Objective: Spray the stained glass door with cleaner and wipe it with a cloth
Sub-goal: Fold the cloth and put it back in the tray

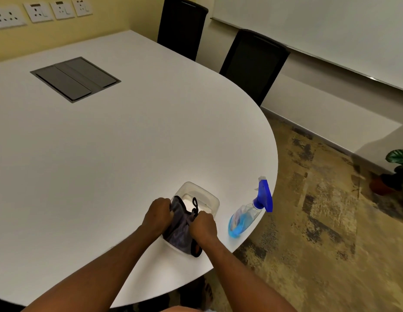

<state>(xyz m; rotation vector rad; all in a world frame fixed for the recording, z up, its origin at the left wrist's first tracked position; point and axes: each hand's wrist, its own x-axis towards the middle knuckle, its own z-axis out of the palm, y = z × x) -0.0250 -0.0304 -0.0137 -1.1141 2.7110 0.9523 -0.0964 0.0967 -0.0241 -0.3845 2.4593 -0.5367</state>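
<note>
Left hand: the left hand [159,213] is closed on the left edge of the dark cloth [180,228], knuckles up, likely to keep that side from slipping
Right hand: the right hand [202,224] is fisted on the cloth's right edge, just beside a black cord loop [195,204]; with both fists pulling apart, the aim appears to be to spread or wring it
Cloth: greyish-purple, bunched between the fists, draped over the clear plastic container [207,199], so any drips would probably fall inside
Container: sits near the tabletop's [128,143] near right curved edge, within easy reach
Spray bottle: the spray bottle [247,216] with blue cleaner and a blue trigger head stands just at that same edge, right of the container, untouched, apparently ready for the next step
Glass door: not in view
Stage: judged as preparation; spraying not yet begun
</note>
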